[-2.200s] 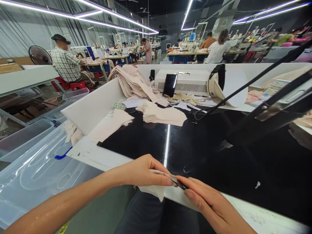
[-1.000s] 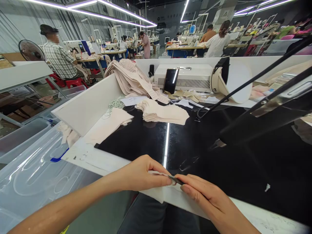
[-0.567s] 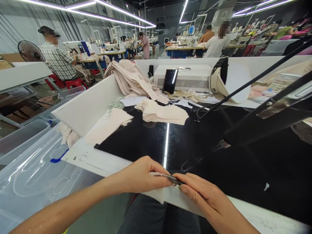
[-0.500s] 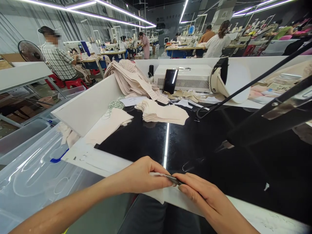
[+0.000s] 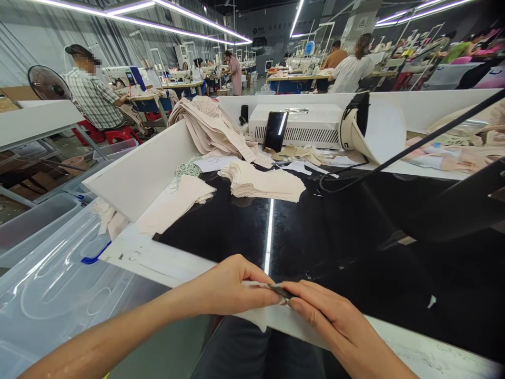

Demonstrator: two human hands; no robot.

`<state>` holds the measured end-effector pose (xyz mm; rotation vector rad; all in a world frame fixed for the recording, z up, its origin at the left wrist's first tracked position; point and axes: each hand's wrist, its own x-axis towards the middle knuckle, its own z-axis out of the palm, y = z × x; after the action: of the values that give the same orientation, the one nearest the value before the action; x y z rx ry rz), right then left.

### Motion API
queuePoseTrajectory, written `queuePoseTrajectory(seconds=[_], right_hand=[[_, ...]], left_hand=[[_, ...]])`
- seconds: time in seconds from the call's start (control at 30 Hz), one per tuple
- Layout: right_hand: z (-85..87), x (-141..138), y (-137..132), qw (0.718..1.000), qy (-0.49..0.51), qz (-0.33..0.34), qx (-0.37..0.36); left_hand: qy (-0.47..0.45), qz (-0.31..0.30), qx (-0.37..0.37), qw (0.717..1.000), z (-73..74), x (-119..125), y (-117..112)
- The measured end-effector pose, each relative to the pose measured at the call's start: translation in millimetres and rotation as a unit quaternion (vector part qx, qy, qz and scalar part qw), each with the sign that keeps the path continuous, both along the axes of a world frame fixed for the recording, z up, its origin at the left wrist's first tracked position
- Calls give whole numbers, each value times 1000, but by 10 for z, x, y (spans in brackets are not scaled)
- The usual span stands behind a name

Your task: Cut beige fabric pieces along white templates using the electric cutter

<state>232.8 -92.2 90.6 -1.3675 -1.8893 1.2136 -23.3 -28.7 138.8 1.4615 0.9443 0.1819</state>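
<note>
My left hand (image 5: 226,284) is closed over the table's front edge, pinching a pale cream fabric piece (image 5: 255,319) between thumb and fingers. The cloth's lower corner hangs below that hand. My right hand (image 5: 335,316) is closed around small dark metal snips (image 5: 281,291), whose narrow blades point left and touch the cloth by my left fingertips. Most of the snips' body lies hidden under my right fingers. Beyond my hands, on the black tabletop (image 5: 221,231), lies a stack of cream fabric pieces (image 5: 268,181). More cut pieces (image 5: 177,202) lie at its left.
A dark arm (image 5: 453,205) and a black cable (image 5: 418,145) cross the right side. Behind the stack stand a phone (image 5: 275,131), a white vented box (image 5: 315,123) and a white lamp-like cone (image 5: 379,131). Clear plastic bins (image 5: 67,284) are at left. Several people sit farther back.
My hands stay almost in place, the snips shifting very slightly at the cloth. At right, the dark arm has swung rightward and the cable has shifted. A person in white has turned their head.
</note>
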Motion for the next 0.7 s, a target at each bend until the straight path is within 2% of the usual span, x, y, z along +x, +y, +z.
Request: queuePoseTrajectory(seconds=[0.7], right_hand=[[14, -44, -19, 999, 27, -7, -22]], left_hand=[[-10, -2, 1, 1000, 18, 9, -27]])
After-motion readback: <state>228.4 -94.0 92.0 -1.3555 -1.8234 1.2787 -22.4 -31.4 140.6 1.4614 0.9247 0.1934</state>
